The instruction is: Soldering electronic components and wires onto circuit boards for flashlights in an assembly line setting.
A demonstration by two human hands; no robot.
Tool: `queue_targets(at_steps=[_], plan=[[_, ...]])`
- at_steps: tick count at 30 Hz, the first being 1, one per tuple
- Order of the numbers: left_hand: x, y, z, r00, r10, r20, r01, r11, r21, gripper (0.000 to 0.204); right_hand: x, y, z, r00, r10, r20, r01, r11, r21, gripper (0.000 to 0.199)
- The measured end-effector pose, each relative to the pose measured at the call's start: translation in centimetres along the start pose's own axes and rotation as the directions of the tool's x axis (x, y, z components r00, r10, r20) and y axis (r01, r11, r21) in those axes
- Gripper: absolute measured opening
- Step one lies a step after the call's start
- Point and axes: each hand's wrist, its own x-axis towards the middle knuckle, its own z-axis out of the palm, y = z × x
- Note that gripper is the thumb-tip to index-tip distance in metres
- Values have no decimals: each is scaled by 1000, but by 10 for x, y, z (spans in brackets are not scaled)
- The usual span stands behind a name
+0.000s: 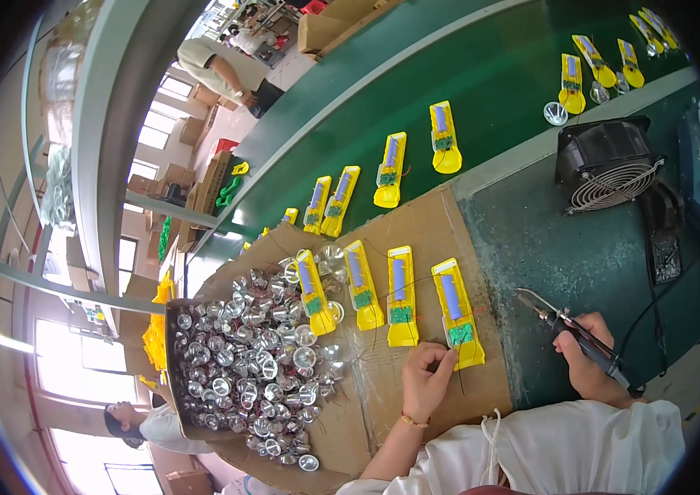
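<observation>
The left hand [427,375] is resting on the cardboard sheet [416,239], fingers pinched together at the near end of the rightmost yellow casing [458,312] — seemingly on a thin wire there. That casing is lying with its long axis running away from the person, directly ahead of this hand. The right hand [587,356] is sitting further right on the green tabletop [564,247], clamped around a soldering iron [574,327] — tip pointing left toward the casing.
</observation>
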Motion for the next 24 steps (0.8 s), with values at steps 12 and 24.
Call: queue_targets(at_steps=[12, 24], plan=[[-9, -1, 15, 935, 306, -181, -272, 943, 193, 9, 0, 9, 1, 997, 77, -16, -75, 994, 73, 22], [-5, -2, 16, 927, 331, -177, -297, 935, 192, 9, 2, 4, 0, 995, 98, -8, -98, 995, -1, 20]])
